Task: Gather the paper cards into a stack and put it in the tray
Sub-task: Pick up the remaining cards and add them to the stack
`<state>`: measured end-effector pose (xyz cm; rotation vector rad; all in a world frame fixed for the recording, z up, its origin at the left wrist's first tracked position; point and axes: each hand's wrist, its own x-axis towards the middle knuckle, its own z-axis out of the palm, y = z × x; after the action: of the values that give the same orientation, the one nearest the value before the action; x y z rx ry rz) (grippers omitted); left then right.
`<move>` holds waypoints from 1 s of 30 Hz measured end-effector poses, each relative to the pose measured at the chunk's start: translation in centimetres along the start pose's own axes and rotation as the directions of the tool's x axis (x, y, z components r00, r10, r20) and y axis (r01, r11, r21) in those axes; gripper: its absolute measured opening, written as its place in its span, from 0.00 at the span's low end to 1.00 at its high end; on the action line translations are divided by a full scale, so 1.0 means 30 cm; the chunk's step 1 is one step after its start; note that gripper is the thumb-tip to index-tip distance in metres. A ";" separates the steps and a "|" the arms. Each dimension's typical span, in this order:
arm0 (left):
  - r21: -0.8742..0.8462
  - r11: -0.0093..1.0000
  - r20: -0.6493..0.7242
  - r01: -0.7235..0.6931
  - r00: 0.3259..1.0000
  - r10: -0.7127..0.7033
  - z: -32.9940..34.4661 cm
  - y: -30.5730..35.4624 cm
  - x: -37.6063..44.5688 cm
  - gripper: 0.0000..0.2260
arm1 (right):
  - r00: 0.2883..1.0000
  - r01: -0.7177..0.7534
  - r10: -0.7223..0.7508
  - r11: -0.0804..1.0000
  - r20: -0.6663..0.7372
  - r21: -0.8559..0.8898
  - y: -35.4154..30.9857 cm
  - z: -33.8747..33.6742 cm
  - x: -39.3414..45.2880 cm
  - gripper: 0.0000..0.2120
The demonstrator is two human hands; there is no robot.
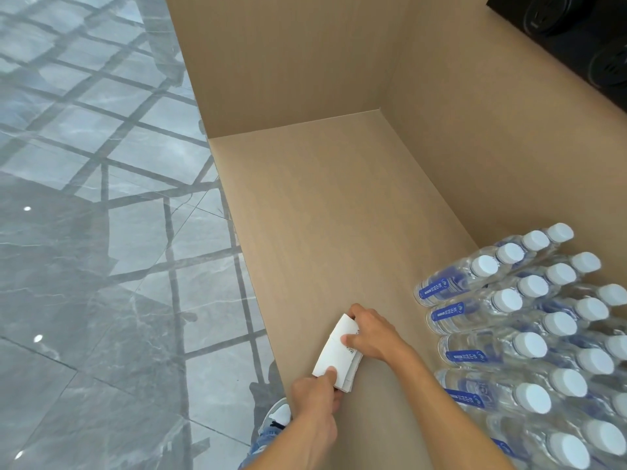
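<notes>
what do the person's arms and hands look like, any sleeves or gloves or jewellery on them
Both arms are bare up to the frame edge, with no sleeves in view. The left hand and right hand wear no gloves, and no rings, watch or bracelet show on the fingers or wrists. Below the left arm, blue jeans and a white and grey sneaker are visible.

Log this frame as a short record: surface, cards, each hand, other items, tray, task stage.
surface: tan wood-grain counter with a raised back wall
cards: white paper cards gathered in one stack, low over the counter
left hand: left hand grips the stack's near end
right hand: right hand grips its far end
other items: rows of capped water bottles to the right
tray: none in view
task stage: stack gathered, not yet placed
</notes>
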<state>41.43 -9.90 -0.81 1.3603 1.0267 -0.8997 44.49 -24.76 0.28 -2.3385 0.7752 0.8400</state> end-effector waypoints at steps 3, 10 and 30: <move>0.019 0.999 -0.006 -0.032 0.999 0.032 -0.007 0.001 0.000 0.08 | 1.000 -0.016 0.016 0.999 -0.008 0.033 0.002 0.005 -0.004 0.20; 0.064 0.996 0.050 -0.062 0.997 0.059 -0.024 0.016 -0.004 0.10 | 0.997 -0.062 0.070 0.957 -0.019 0.282 0.017 0.019 -0.026 0.28; 0.460 0.820 0.580 -0.340 0.814 0.012 -0.079 -0.178 -0.123 0.12 | 0.909 0.018 0.396 0.271 -0.128 0.963 0.357 0.277 -0.608 0.18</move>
<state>35.08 -7.98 1.06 1.4888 0.1635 -1.4035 22.48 -20.83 4.34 -1.2259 1.2796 -0.1076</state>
